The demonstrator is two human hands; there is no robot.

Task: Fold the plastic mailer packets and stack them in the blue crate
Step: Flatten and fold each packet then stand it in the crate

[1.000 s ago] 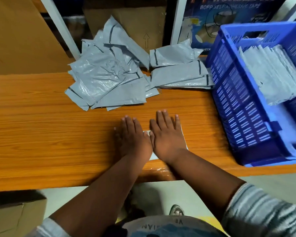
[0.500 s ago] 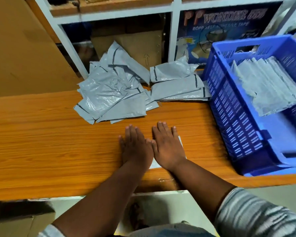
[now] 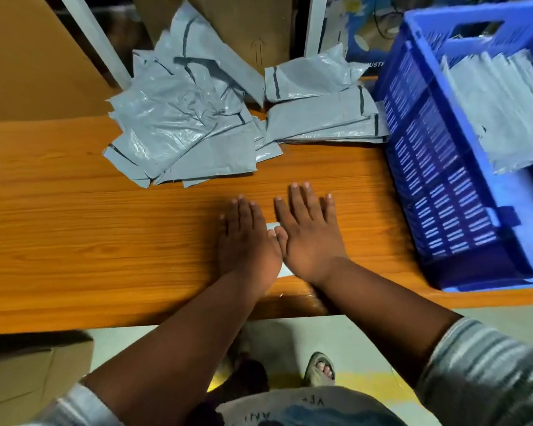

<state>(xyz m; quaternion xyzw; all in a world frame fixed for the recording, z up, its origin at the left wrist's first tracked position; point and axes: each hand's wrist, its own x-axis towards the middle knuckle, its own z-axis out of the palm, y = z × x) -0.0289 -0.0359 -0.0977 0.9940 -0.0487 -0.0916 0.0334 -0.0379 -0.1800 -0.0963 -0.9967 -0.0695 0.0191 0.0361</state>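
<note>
My left hand and my right hand lie flat side by side on the wooden table, fingers straight, pressing a folded grey mailer that is almost wholly hidden beneath them; only slivers show between and below the palms. A loose pile of unfolded grey mailer packets lies at the back of the table, beyond my fingertips. The blue crate stands at the right, holding a row of folded mailers.
The orange wooden table runs left to right with its front edge just under my wrists. Cardboard boxes and a white shelf frame stand behind the pile. Another cardboard box sits on the floor at the lower left.
Both hands stay flat on the folded mailer; my right hand has slid slightly forward of the left. The camera view has shifted a little.
</note>
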